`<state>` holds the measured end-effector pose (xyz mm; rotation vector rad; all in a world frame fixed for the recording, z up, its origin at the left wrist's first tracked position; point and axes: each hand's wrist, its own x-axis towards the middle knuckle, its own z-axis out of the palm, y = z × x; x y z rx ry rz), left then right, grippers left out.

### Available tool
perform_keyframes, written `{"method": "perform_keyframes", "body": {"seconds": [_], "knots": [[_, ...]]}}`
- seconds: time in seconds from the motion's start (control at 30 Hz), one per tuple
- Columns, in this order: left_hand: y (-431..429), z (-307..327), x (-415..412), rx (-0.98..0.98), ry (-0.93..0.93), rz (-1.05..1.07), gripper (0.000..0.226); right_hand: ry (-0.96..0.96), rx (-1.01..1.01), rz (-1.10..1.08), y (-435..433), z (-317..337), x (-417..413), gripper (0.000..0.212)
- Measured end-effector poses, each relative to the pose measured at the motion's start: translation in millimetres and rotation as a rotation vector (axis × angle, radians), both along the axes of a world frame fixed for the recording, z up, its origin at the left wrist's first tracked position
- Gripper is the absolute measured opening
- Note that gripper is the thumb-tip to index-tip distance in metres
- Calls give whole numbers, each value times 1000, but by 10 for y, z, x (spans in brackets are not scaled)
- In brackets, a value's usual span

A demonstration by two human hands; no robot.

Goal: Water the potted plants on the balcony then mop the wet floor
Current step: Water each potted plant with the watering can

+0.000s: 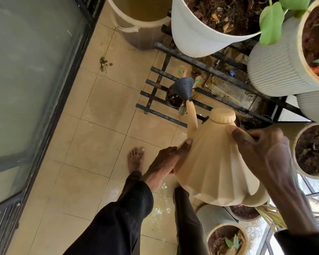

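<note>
A beige faceted watering can [215, 162] is tilted forward, its dark rose head [184, 87] hanging over a small dark pot [173, 97] with pink-green leaves on the lowest rack shelf. My right hand [260, 150] grips the can's handle near the lid. My left hand [166, 161] presses against the can's side below the spout, thumb up along it. No water stream is visible. White pots with soil [201, 34] and ribbed grey pots [276, 67] stand on the upper shelves.
A black metal plant rack [173, 74] runs along the right. A large beige bucket [136, 24] stands at the back. A glass sliding door [26, 80] is at the left. The beige tiled floor [92, 144] has wet patches near my bare foot [135, 159]. More pots [226, 240] sit at the lower right.
</note>
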<state>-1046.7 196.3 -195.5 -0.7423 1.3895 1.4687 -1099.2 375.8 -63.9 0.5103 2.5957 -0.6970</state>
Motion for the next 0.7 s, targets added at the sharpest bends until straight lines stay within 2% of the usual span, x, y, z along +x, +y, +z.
{"method": "perform_keyframes", "body": {"seconds": [0.1,0.27,0.4,0.63,0.7], "knots": [[31,8,-4,3,-2,10,58,-10,6,11,7,8,0,62],[48,16,-12,-19,-4,19,40,-10,20,16,8,16,-3,63],[25,77,-29,-17,-8,8,51,-12,-7,4,13,2,12,62],[8,128,-26,-31,-4,24,43,15,8,28,-9,25,9,58],[-2,172,-36,-32,-5,19,50,12,2,26,-13,27,10,59]]}}
